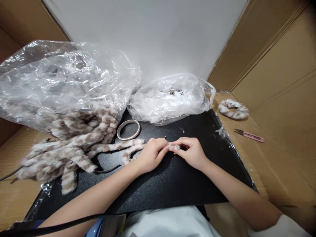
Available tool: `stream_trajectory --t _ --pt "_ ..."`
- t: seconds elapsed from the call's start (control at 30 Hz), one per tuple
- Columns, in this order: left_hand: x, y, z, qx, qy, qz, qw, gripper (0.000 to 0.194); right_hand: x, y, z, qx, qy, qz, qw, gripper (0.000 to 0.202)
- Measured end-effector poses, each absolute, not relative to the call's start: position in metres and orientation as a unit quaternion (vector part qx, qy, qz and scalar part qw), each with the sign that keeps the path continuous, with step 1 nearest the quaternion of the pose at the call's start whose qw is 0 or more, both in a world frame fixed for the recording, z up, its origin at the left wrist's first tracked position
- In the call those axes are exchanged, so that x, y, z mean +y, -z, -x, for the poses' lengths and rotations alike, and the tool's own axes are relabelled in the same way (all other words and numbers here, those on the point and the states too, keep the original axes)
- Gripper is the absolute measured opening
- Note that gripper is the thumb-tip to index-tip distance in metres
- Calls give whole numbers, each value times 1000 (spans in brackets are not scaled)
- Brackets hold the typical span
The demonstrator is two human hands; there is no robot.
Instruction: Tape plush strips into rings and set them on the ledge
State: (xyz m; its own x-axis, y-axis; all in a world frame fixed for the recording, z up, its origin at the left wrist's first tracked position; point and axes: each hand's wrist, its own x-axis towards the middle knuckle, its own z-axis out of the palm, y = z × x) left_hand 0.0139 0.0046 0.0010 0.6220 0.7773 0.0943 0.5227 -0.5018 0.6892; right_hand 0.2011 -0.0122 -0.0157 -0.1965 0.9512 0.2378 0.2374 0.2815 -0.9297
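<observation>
My left hand (151, 154) is closed in a pinch over the black work surface (158, 184). Opposite it, my right hand (194, 153) pinches with thumb and forefinger. Between the fingertips shows a small end of a furry strip (174, 147), whitish with fluffy edges. Both hands grip this end, and the fingers hide part of it. To the left of my left hand, a brown-and-white furry length (130, 152) curves on the surface; whether it joins the held end cannot be seen. A pile of similar furry strips (71, 148) lies further left.
A large clear plastic bag (74, 79) covers the back of the pile. A tape roll (128, 130) lies beside it. Behind my hands stands a whitish plastic bag (170, 102). At right, a furry ring (233, 109) and pink-handled thread snips (250, 135) lie on cardboard.
</observation>
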Motion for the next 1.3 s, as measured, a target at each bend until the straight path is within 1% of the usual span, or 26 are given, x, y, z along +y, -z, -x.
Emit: stream_trajectory --t 0.17,0.4,0.5,0.67,0.77,0.8,0.9,1.0,1.13,1.3 --pt "6 -2 -13 373 -211 -841 330 35 -11 13 -203 -706 -309 435 465 12" --pt "1 -1 -19 402 -206 -824 342 36 -11 18 -199 -709 -304 426 473 9" --pt "0 1 -21 423 -220 -796 372 39 -11 20 -196 -715 -297 423 470 14" --pt "1 4 -21 438 -293 -704 476 41 -11 15 -196 -726 -284 420 465 21" --pt "2 4 -19 447 -313 -678 492 39 -11 8 -201 -724 -268 422 476 34" --pt "2 4 -19 451 -314 -676 491 38 -11 7 -202 -719 -265 421 486 34" --pt "2 4 -18 451 -306 -688 479 37 -11 6 -204 -706 -262 406 518 20" --pt "2 4 -18 438 -292 -703 479 36 -11 11 -200 -699 -275 392 532 8" --pt "1 4 -18 420 -280 -702 502 34 -10 17 -195 -676 -309 391 542 5" --pt "2 6 -19 414 -283 -686 527 33 -11 20 -192 -655 -337 396 548 9"
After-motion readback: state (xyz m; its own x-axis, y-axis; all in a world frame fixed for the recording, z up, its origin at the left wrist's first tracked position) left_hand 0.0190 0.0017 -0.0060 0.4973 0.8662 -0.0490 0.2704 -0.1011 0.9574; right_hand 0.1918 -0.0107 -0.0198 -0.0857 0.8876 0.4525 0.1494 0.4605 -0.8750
